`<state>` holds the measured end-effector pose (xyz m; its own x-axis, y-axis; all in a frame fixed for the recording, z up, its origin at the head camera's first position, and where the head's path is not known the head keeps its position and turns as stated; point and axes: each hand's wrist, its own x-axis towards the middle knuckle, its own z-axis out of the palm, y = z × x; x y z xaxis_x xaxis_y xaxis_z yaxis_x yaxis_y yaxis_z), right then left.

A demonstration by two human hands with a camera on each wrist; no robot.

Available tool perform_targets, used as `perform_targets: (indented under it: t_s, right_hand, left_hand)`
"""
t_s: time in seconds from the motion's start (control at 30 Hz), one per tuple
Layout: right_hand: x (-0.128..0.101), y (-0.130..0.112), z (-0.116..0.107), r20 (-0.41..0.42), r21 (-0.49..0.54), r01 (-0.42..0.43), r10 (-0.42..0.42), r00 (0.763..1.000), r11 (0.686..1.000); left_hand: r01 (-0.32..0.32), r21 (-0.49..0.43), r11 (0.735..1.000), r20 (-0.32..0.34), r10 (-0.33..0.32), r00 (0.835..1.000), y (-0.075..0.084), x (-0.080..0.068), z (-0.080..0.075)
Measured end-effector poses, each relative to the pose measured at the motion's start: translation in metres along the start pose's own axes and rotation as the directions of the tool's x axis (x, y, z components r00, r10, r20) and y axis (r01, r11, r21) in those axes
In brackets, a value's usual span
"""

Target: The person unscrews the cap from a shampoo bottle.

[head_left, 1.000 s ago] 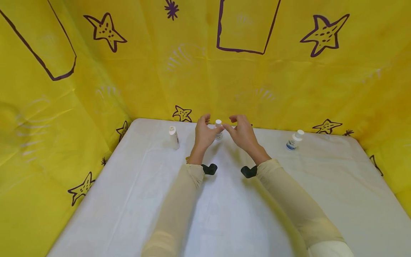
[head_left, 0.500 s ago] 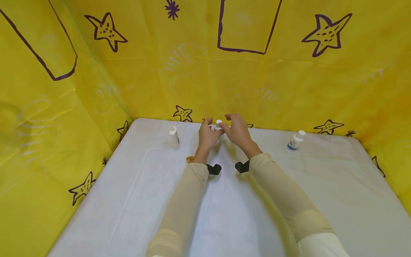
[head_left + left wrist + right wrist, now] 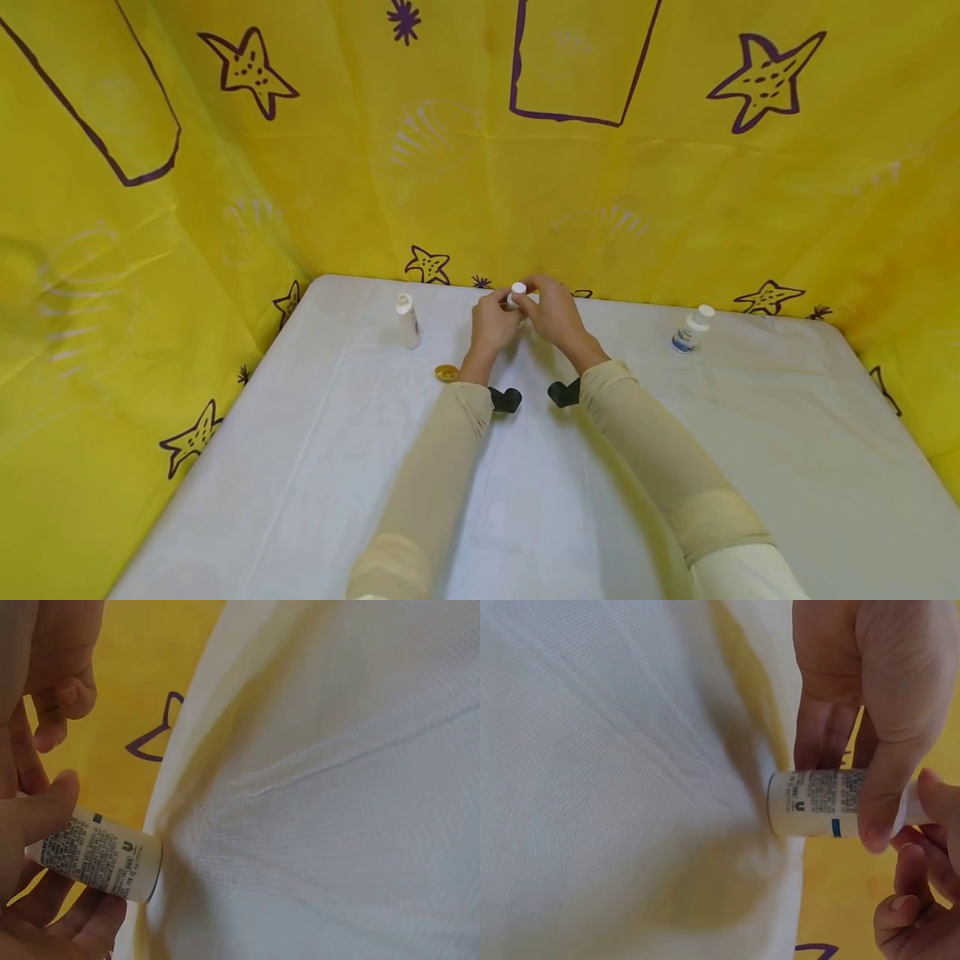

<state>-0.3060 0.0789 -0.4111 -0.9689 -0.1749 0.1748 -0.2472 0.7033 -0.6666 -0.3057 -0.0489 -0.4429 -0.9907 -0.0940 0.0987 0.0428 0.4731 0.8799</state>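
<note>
- Your left hand [image 3: 491,321] has its fingers clamped on the small white bottle [image 3: 516,297].
- Your right hand [image 3: 551,310] fingers pinch its white cap [image 3: 518,289] above the desk [image 3: 525,500].

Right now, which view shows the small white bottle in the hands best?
The right wrist view: the small white bottle shows label and base. The left wrist view shows its lower body; in the head view both hands hide all but its cap.
</note>
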Motion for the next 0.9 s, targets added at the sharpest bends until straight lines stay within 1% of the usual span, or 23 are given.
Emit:
perform_targets:
  t_s: [0.17, 0.33, 0.43, 0.53, 0.67, 0.73, 0.9]
  right_hand:
    - [-0.001, 0.002, -0.003, -0.009, -0.002, -0.01, 0.01, 1.0, 1.0]
    - [-0.002, 0.002, -0.005, 0.005, -0.027, -0.013, 0.013, 1.0, 1.0]
    - [-0.004, 0.002, -0.006, 0.012, -0.051, -0.01, 0.01, 1.0, 0.999]
    - [-0.009, 0.004, -0.008, 0.009, -0.052, -0.009, 0.009, 1.0, 0.999]
    - [-0.018, 0.007, -0.01, -0.001, -0.017, -0.011, 0.011, 1.0, 1.0]
    - [-0.024, 0.009, -0.013, -0.009, 0.003, -0.01, 0.01, 1.0, 1.0]
    - [-0.035, 0.013, -0.023, -0.046, 0.058, 0.009, -0.007, 0.999, 0.998]
  left_hand:
    - [-0.02, 0.016, 1.0, 0.004, 0.02, 1.0, 0.003, 0.0, 0.002]
    - [-0.015, 0.017, 1.0, 0.007, 0.015, 1.0, 0.005, -0.001, 0.003]
    - [-0.008, 0.021, 1.0, 0.026, 0.008, 1.0, 0.006, -0.002, 0.004]
    - [-0.001, 0.04, 0.999, 0.052, -0.001, 0.999, 0.006, -0.005, 0.006]
    - [-0.002, 0.058, 0.998, 0.084, -0.003, 0.996, 0.007, -0.01, 0.007]
    - [-0.009, 0.052, 0.999, 0.098, 0.004, 0.995, 0.008, -0.013, 0.008]
    - [-0.051, 0.03, 0.998, 0.136, 0.046, 0.99, 0.012, -0.018, 0.01]
